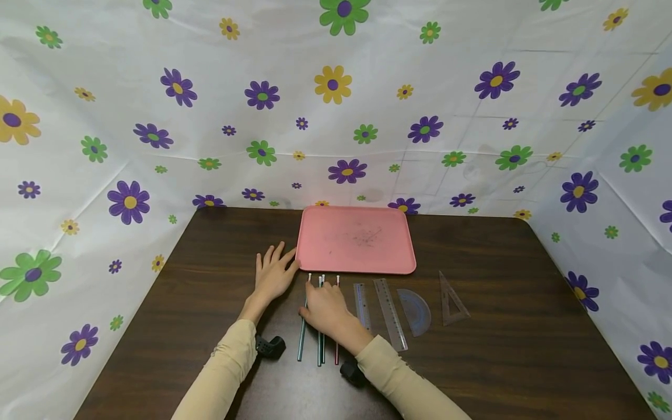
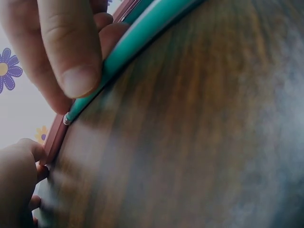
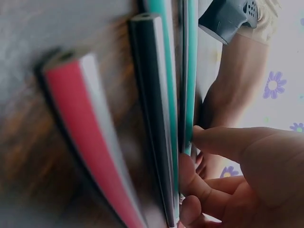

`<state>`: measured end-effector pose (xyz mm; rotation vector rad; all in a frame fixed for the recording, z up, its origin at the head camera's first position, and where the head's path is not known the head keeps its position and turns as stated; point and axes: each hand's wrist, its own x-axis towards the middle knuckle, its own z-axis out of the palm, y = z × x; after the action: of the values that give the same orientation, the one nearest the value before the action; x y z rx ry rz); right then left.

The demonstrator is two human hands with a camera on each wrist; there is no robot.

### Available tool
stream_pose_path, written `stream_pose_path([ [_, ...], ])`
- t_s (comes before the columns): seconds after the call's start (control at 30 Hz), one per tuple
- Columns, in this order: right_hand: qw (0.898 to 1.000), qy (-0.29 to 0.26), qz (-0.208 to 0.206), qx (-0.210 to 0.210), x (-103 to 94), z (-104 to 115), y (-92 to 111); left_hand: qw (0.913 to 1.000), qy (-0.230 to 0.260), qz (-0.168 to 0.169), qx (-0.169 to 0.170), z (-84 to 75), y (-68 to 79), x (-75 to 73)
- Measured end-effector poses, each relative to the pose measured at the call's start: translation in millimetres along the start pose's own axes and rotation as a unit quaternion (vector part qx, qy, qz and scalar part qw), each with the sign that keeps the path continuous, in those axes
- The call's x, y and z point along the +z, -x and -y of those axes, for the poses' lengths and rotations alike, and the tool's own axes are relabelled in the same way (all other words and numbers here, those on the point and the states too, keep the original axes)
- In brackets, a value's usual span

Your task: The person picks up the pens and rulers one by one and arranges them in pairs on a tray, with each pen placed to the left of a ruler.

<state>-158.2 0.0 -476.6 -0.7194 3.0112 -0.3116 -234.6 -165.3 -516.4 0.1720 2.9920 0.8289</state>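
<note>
In the head view, lays the left hand (image 1: 274,277) with fingers straight and spread, gripping nothing, touching the corner of the pink tray (image 1: 357,242) just to its right. Grasps with the right hand (image 1: 326,308) a teal pencil (image 1: 301,344), at the left side of this hand. Shows partly under the same hand a pair of pencils (image 1: 319,350) and a red pencil (image 1: 337,353); to its right, in order, a short ruler (image 1: 361,306), a long ruler (image 1: 390,315), a protractor (image 1: 415,312) and a set square (image 1: 452,303).

In the left wrist view, shows the teal pencil held under the right hand's fingers, near its banded end, with the left hand lower and further left.

In the right wrist view, pinches the teal pencil between thumb and finger; shows the pair, one black and one teal, just beside the fingertips, and the red pencil farther off.
</note>
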Motion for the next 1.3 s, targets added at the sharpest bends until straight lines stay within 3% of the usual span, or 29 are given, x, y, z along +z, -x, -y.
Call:
stream_pose_path([
  [0.63, 0.996, -0.081, 0.009, 0.040, 1.1, 7.8, -4.7, 1.0000, 0.002, -0.001, 0.001, 0.3, 0.7, -0.5],
  [0.93, 0.993, -0.110, -0.005, 0.033, 3.1, 8.5, -1.3, 1.0000, -0.001, -0.002, 0.001, 1.0, -0.6, 0.8],
  [1.3, 0.986, -0.158, 0.008, 0.052, 0.6, 7.0, 2.1, 1.0000, -0.001, -0.007, 0.002, 2.5, -2.1, 3.2],
])
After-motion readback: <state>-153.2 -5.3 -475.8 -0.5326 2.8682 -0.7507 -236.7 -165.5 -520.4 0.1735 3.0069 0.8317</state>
